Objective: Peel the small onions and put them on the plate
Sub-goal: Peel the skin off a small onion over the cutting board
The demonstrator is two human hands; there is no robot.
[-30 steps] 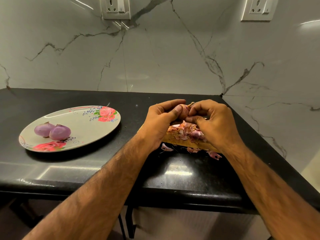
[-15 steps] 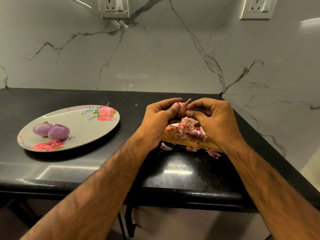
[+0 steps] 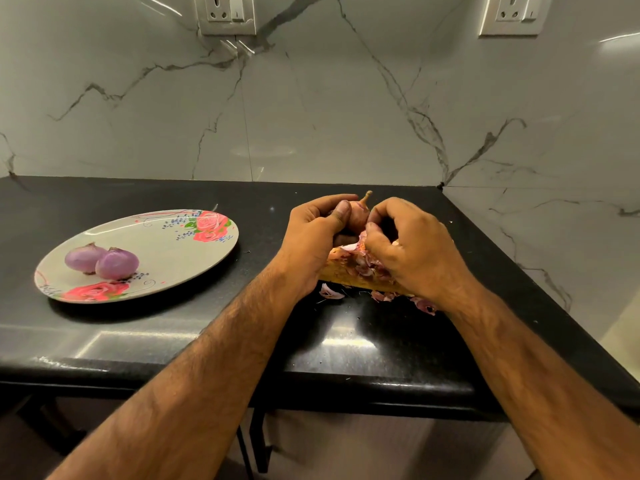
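**Counter** (image 3: 138,341): black polished stone. The rounded front edge runs across the lower frame. The rear edge meets a marble back wall (image 3: 311,116), and the right end meets a marble side wall (image 3: 554,220). The two walls form a corner just behind the hands. Two sockets (image 3: 227,13) (image 3: 512,13) sit high on the back wall.

**Plate** (image 3: 166,251): pale with rose prints. It sits on the left half of the counter, set back from the front edge. A band of black counter lies between its right rim and the left hand.

**Board** (image 3: 349,277): a yellow-brown slab beneath the hands, close to the wall corner and back from the counter's front edge. It is heaped with pink-purple peels (image 3: 367,265). A few loose peels (image 3: 330,292) lie on the counter just in front of it.

**Left hand** (image 3: 311,237): above the board. The fingers are curled round the held onion (image 3: 358,214), with the thumb pressed flat on its near side.

**Right hand** (image 3: 415,251): just beside the left. The fingers are curled, with the forefinger and thumb tips closed on the onion's right flank. Whether a strip of skin is caught between them cannot be told.

**Held onion**: between both hands, above the board. It is small and still has its tan-pink dry skin on. The dry stalk tip points up and away.

**Peeled onions** (image 3: 85,258) (image 3: 117,263): two, glossy pale purple and touching each other. They lie on the left part of the plate, well apart from the hands.
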